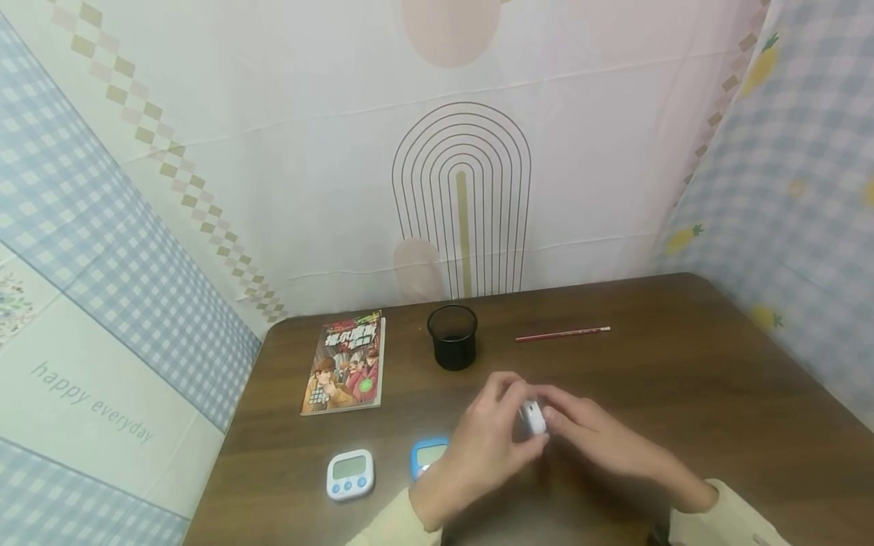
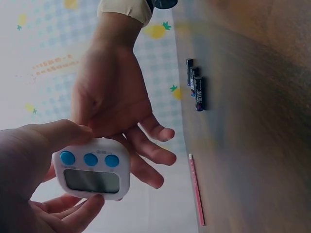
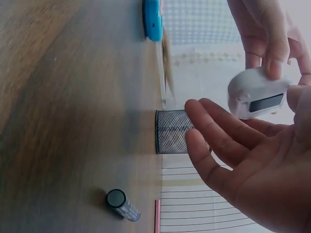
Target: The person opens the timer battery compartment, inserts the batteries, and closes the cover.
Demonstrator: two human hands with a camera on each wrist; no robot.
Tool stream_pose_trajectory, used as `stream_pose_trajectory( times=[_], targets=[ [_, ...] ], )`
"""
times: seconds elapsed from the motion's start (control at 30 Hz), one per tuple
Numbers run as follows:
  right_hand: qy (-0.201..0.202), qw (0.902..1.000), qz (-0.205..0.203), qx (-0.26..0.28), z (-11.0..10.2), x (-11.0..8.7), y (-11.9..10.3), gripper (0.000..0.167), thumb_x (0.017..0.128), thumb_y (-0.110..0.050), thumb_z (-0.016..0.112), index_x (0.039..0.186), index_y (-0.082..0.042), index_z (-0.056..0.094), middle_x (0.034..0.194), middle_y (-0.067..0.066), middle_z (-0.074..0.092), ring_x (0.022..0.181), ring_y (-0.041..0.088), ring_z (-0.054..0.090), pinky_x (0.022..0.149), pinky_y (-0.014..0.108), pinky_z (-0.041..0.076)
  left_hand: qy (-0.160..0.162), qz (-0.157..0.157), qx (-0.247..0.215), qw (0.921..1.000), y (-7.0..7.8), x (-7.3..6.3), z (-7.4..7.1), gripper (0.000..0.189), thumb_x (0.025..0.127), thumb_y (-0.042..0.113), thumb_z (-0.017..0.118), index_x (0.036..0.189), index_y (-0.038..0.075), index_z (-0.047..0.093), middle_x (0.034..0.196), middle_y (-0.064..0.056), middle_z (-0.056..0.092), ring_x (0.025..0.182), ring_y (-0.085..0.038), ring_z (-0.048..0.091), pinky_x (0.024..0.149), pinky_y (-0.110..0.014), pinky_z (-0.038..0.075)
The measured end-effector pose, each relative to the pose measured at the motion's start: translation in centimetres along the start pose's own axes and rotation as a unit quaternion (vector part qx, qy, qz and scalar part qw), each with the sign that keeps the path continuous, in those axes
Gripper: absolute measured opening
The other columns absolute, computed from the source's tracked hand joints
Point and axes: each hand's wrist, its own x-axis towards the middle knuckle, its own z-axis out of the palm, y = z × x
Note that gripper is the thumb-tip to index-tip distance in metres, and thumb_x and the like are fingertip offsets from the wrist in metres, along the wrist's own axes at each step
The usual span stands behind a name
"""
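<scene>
Together over the brown table (image 1: 683, 379), two hands meet at a white timer (image 2: 92, 168): the left hand (image 1: 481, 440) clamps it between thumb and fingers, while the right hand (image 1: 608, 440) has its thumb at the edge, other fingers apart. Three batteries (image 2: 199, 94) and a pencil (image 1: 563, 334) lie beyond the right hand.

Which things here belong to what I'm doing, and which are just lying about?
Belongs to the job:
held white timer, in your left hand
batteries, probably

Seemingly just lying about:
other white timer
blue timer
book
pencil
black mesh cup
</scene>
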Motion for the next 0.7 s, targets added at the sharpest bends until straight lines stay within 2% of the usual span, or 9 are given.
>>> stream_pose_trajectory(
  times=[0.13,0.4,0.47,0.6,0.7],
  targets=[
    [0.009,0.9996,-0.002,0.028,-0.01,0.04,-0.06,0.04,0.115,-0.015,0.04,0.154,-0.016,0.05,0.136,0.005,0.07,0.118,0.013,0.068,0.1,0.028,0.057,0.013,-0.006,-0.025,0.9996,0.23,0.13,-0.08,0.055,0.08,0.021,0.095,0.121,0.012,0.059,0.126,-0.008,0.059,0.105,-0.018,0.071,0.096,-0.023,0.06],
    [0.013,0.997,0.022,0.073,-0.05,0.07,-0.19,0.041,0.115,-0.014,0.043,0.155,-0.012,0.048,0.14,0.013,0.064,0.117,0.013,0.066,0.097,0.029,0.057,0.011,-0.027,-0.07,0.9971,0.5,0.22,-0.18,0.056,0.081,0.021,0.095,0.122,0.011,0.057,0.126,-0.005,0.056,0.11,-0.016,0.068,0.1,-0.021,0.057],
    [0.005,0.9946,0.032,0.098,-0.1,0.13,-0.15,0.041,0.115,-0.015,0.043,0.156,-0.01,0.046,0.132,0.014,0.068,0.109,0.017,0.069,0.092,0.032,0.06,0.011,-0.028,-0.073,0.9969,0.48,0.21,-0.16,0.056,0.082,0.02,0.094,0.123,0.011,0.057,0.129,-0.005,0.055,0.111,-0.016,0.068,0.1,-0.02,0.057],
    [-0.018,0.988,0.045,0.147,-0.22,0.32,0.0,0.044,0.114,-0.015,0.044,0.155,-0.001,0.042,0.105,0.015,0.073,0.087,0.026,0.073,0.08,0.04,0.064,0.003,-0.031,-0.086,0.9958,0.51,0.18,-0.2,0.055,0.083,0.015,0.093,0.125,0.011,0.059,0.134,-0.006,0.054,0.113,-0.018,0.068,0.099,-0.019,0.057],
    [-0.024,0.9835,0.05,0.172,-0.32,0.39,0.07,0.044,0.113,-0.014,0.046,0.152,0.005,0.042,0.098,0.012,0.074,0.082,0.026,0.072,0.079,0.039,0.063,-0.005,-0.031,-0.101,0.9944,0.61,0.2,-0.25,0.053,0.084,0.011,0.091,0.127,0.012,0.06,0.138,-0.006,0.054,0.118,-0.019,0.067,0.1,-0.02,0.056]
  ],
)
